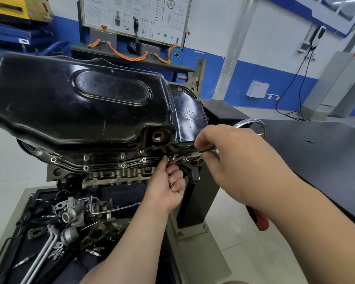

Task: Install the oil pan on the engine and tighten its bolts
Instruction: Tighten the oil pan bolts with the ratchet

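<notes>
Head view shows a big black oil pan (80,103) sitting on top of the upside-down engine (119,177). The pan's flat edge lies on the engine all along the near side. Small shiny bolts (123,165) sit in a row in that edge.

The left hand (168,187) is just under the edge, near the pan's round drain hole. Its fingers (177,177) are curled round a few spare bolts (171,184), and one fingertip reaches up to touch the edge.

The right hand (230,154) is just beside it. Its fingers (203,138) are wrapped round a thin metal tool (193,155). The tool's tip points at the bolts by the left fingertip.

Below the engine is a tray (39,196) full of loose engine parts. A black counter (326,156) is on the right.
</notes>
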Demonstrator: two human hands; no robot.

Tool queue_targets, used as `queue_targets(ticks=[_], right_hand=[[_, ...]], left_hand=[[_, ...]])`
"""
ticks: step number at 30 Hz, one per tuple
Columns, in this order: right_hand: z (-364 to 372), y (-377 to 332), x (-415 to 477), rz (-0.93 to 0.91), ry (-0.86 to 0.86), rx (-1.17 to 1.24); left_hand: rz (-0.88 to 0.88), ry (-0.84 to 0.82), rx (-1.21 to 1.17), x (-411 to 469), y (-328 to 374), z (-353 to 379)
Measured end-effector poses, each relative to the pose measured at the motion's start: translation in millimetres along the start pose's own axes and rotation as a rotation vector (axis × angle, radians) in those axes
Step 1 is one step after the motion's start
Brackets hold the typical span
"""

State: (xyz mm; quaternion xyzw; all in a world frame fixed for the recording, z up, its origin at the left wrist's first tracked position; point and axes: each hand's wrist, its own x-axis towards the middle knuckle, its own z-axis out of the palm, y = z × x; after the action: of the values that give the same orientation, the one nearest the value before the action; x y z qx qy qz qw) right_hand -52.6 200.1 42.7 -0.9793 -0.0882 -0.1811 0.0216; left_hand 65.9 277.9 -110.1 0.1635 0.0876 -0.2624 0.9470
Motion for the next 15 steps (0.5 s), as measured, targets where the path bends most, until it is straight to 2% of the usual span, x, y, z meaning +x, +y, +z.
queue_targets(ticks=[6, 15], right_hand=[[4.9, -1.0, 0.7, 0.062, 0.088, -0.13], [2.8, -7.9, -2.8, 0.022, -0.005, -0.065]], left_hand=[[-0.001, -0.045, -0.05, 1.1, 1.9, -1.7], [-0.009, -0.019, -0.006, 1.5, 3.2, -3.1]])
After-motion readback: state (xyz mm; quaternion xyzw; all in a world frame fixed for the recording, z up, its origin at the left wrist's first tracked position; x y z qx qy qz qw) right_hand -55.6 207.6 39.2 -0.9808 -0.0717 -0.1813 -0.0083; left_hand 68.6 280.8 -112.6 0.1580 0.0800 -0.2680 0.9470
